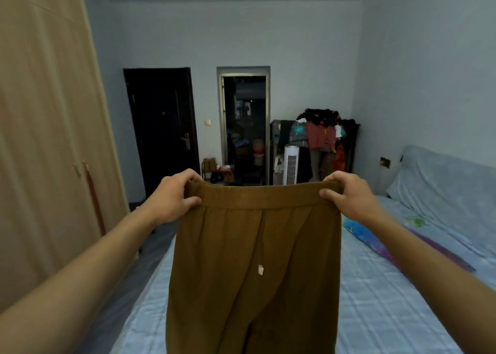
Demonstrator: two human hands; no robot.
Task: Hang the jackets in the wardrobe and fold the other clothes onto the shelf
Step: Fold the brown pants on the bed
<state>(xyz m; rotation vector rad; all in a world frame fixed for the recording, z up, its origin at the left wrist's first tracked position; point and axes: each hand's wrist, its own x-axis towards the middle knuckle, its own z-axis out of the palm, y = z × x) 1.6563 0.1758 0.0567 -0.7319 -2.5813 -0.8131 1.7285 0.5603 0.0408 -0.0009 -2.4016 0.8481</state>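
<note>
I see one small white tag [260,269] on the brown trousers [255,273], too small to read. My left hand [171,196] and right hand [346,195] each pinch a waistband corner, arms stretched forward, trousers hanging above the bed [375,300], wardrobe [48,139] at left.

mustard-brown trousers [255,259], plain, with a small white tag [260,269] on the front. bed sheet [375,286] pale blue in a faint quilted grid. rolled cloth [375,242] on the bed patterned in bright blue and purple. wardrobe [45,139] light tan wood grain. walls [268,31] pale grey-blue. door [161,128] near black. tower fan [291,164] white. heap of clothes [322,133] black, dull red, grey and orange.
</note>
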